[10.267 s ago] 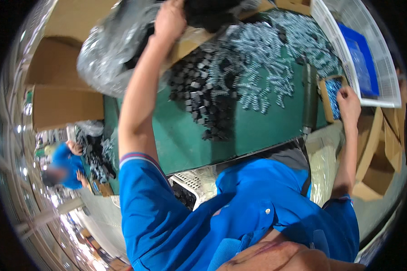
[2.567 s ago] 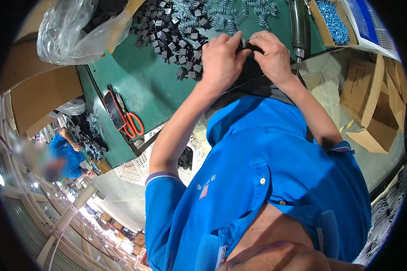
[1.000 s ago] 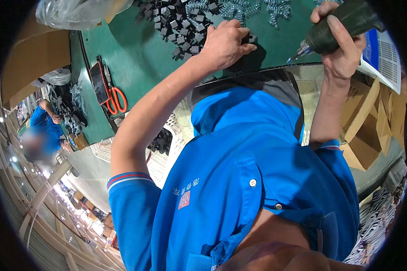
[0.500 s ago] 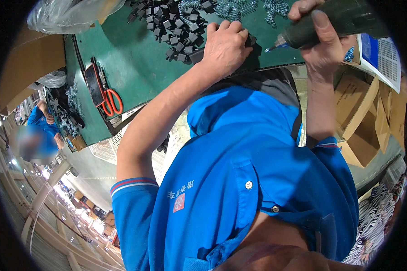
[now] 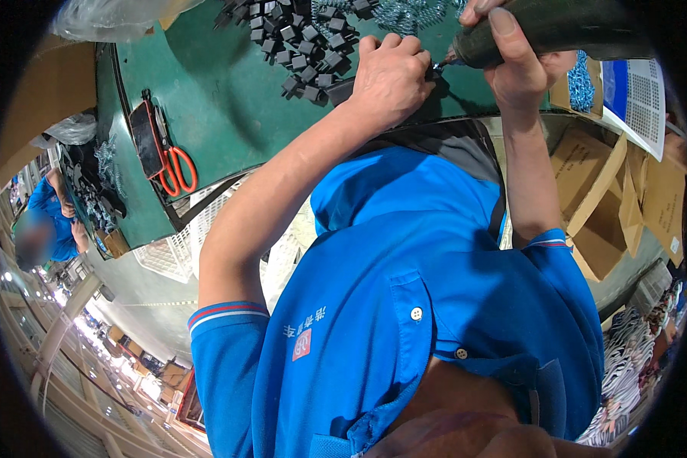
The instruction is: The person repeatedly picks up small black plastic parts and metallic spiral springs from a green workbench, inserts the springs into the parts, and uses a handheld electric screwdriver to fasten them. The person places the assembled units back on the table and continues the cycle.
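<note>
Power driver (image 5: 576,32) has moved beside the black part (image 5: 340,92) under left fingers (image 5: 415,61).

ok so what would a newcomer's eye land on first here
Probably the dark green power driver in the right hand at upper right, its tip close to the left hand, which rests on a black part. Then the heap of small black blocks near the top of the green table, and the red-orange-handled scissors near its left edge.
</note>
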